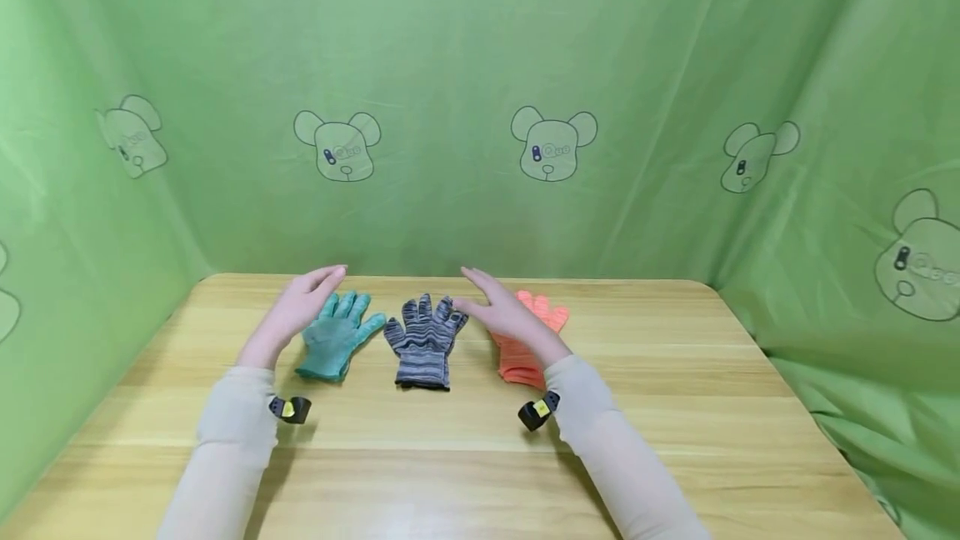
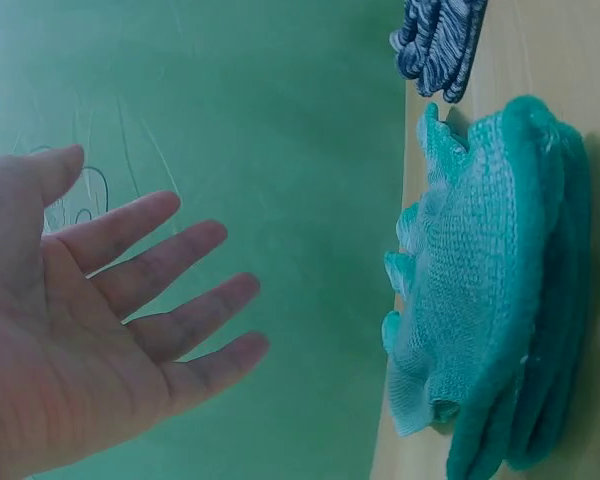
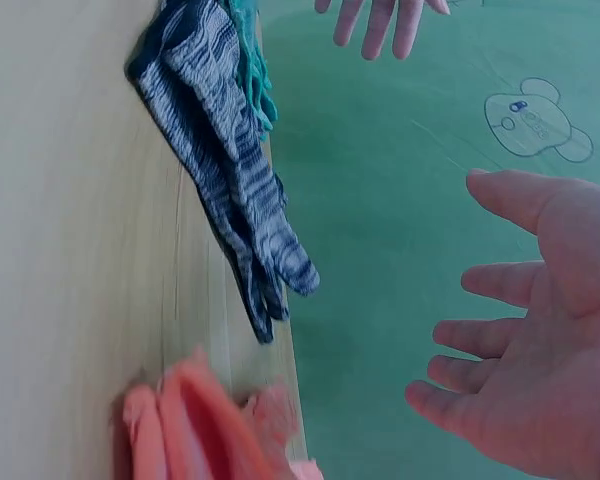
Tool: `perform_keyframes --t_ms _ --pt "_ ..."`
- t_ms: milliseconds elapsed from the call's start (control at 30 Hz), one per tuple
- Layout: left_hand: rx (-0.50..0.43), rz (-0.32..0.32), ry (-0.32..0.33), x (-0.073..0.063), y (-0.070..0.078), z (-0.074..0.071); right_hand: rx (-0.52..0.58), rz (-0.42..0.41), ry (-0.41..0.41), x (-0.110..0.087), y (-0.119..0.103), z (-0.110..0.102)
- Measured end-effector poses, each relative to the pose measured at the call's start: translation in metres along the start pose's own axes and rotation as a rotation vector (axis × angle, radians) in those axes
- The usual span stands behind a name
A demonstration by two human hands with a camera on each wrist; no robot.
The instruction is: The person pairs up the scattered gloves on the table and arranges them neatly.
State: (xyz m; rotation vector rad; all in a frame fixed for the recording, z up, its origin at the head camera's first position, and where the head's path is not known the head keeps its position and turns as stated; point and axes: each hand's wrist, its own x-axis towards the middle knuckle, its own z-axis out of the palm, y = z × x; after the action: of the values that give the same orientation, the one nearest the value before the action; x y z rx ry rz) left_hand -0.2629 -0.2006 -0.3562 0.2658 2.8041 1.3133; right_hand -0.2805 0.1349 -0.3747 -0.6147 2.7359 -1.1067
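Observation:
Three knitted gloves lie in a row on the wooden table. The teal glove is on the left, a dark grey-and-white striped glove in the middle, and an orange glove on the right, partly hidden by the right forearm. Above the teal glove hovers my left hand, its fingers spread in the left wrist view, touching nothing. My right hand is raised over the orange glove, fingers extended and apart from it. In the left wrist view the teal glove shows its thick cuff toward the camera.
Green fabric printed with bear heads rises behind the table and along both sides. A black wrist device sits on the left sleeve, and another black device on the right sleeve.

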Motion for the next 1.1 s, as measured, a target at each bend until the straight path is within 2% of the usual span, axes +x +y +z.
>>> perform_keyframes --t_ms 200,400,533,733,900,1100 --pt "0.166 0.001 0.014 -0.002 0.008 0.004 -0.047 0.019 0.020 -0.014 0.009 -0.009" --pt "0.331 0.056 0.065 -0.004 0.013 0.008 -0.122 0.019 0.062 -0.027 0.017 -0.017" --pt "0.426 0.046 0.084 -0.004 0.012 0.010 -0.193 0.035 0.085 -0.034 0.023 -0.022" --pt "0.529 0.017 0.090 -0.005 0.009 0.013 -0.292 0.066 0.122 -0.044 0.032 -0.029" --pt "0.588 0.030 0.099 -0.005 0.008 0.016 -0.443 0.079 0.150 -0.049 0.039 -0.035" --pt "0.636 0.044 0.096 -0.006 0.005 0.020 -0.542 0.102 0.162 -0.052 0.048 -0.043"
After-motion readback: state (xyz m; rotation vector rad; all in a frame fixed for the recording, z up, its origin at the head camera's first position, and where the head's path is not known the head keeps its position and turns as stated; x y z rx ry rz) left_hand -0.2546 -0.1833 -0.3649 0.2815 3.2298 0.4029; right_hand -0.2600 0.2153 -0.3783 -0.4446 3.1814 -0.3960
